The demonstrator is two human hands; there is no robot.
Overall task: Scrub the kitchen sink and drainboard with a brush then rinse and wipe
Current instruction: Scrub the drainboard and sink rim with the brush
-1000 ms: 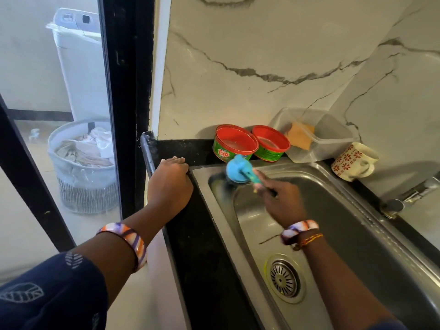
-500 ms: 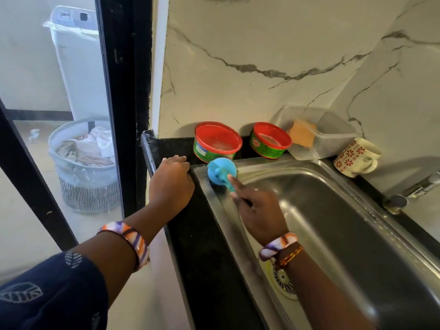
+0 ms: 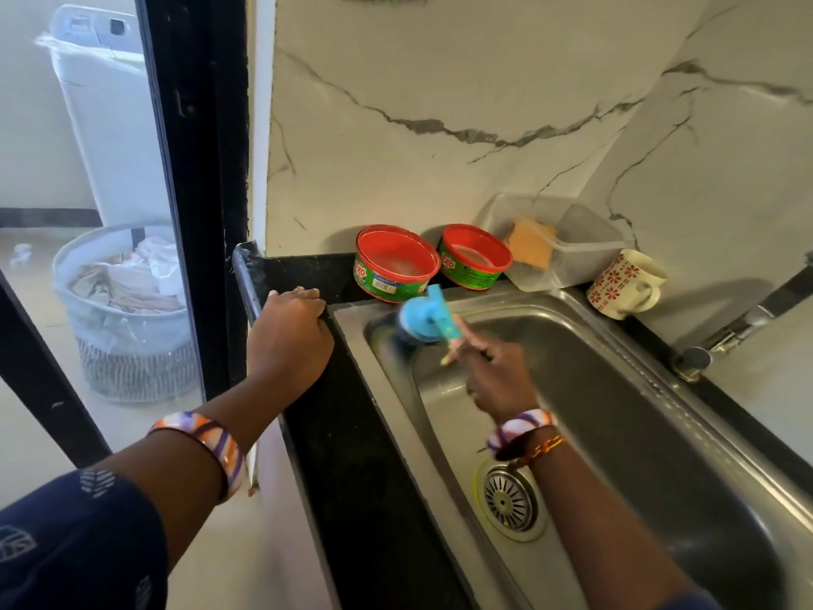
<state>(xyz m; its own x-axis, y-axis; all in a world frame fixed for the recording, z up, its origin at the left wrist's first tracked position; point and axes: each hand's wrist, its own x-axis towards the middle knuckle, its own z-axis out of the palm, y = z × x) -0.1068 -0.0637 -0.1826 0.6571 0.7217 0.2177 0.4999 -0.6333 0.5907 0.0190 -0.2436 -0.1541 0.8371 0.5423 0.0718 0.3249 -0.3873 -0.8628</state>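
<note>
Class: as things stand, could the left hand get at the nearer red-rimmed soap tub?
Probably yes. The left hand rests on the black counter beside the soap tub, nothing between them.

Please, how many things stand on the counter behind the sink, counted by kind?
Red-rimmed green tubs: 2, one and another
Clear plastic container holding an orange sponge: 1
Mug with red flowers: 1
Total: 4 things on the counter, not counting the sponge inside.
</note>
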